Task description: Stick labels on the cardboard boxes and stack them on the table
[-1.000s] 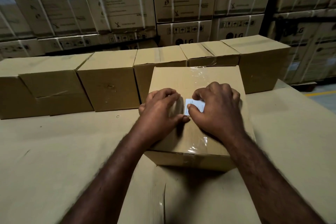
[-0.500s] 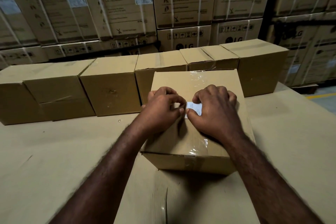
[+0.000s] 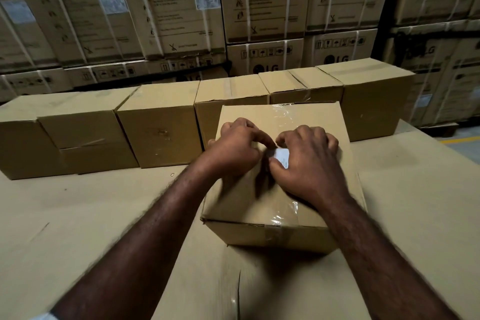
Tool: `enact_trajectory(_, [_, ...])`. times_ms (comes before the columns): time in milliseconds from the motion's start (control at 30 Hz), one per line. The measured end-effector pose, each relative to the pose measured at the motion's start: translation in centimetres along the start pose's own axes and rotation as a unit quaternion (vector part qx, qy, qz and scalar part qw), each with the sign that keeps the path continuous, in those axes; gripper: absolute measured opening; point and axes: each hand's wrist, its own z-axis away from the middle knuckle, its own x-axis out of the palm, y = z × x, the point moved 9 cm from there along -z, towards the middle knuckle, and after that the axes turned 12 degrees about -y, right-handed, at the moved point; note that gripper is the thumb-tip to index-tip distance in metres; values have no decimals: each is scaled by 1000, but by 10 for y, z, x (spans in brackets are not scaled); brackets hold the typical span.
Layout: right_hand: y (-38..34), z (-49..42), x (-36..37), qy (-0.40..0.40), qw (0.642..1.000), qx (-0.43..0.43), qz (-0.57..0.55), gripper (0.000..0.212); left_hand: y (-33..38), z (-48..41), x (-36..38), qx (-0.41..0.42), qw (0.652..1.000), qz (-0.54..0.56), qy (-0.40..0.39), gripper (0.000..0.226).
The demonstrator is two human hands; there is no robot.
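Mid frame, close together over the top of the box (image 3: 241, 205): left hand (image 3: 236, 148) and right hand (image 3: 309, 161), knuckles up, fingers curled, both pinching a small white label (image 3: 281, 156). Right thumb below and forefinger above the label's right part; left fingertips at its left edge, somewhat smeared by blur. Hard to tell whether stuck flat or lifted at one edge. Label squarely between the hands, on the box's top face a little above its middle, long axis running roughly left to right across the frame, faint print on it. About equally near to both hands, the right covering more of it. Likely next: smoothing outward along that long axis, from the middle toward either end, then lifting the box away for stacking. Box standing on the counter (image 3: 78, 215), nearest the camera, just in front of the row (image 3: 158, 132) of similar boxes across the middle of the frame, close against it behind the hands. Plain brown corrugated card, matt, square-edged; glossy clear tape (image 3: 285, 213) down the centre seam, wrinkled and catching light at the near and far edges. Counter covered in the same brown card, with a split seam at lower centre. Behind, filling the top of the frame, tall printed cartons (image 3: 181, 8) bound with pale straps.
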Motion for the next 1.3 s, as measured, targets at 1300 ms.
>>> enact_trajectory(1300, [10,6,-11,55,977,-49,-200,30,6,-3,-9,24,975,152,-162,22])
